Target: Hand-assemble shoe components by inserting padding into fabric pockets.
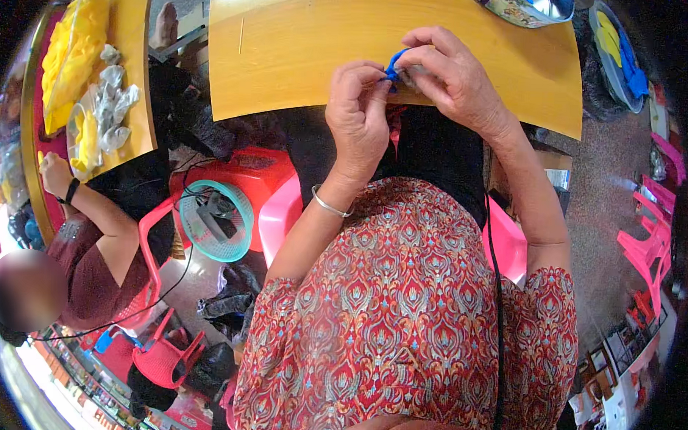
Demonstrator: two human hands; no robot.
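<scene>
A small blue piece of soft, cloth-like material (393, 74) is held above the near edge of a yellow wooden table (305, 32). It looks bunched or looped; its exact kind cannot be made out. My left hand (357, 113) pinches its lower left part between thumb and fingertips. From the other side, my right hand (458, 86) is closed on its upper part, the fingers curled over it. A thin wooden stick (241, 35) lies on the table to the left of my hands.
At the table's far right stands a metal tin (529, 9); beyond it a tub (599, 27) holds yellow and blue pieces. A co-worker (100, 244) sits left by a table with yellow material (77, 50) and grey bundles (117, 101). A turquoise basket (245, 223) rests on a red chair (259, 163).
</scene>
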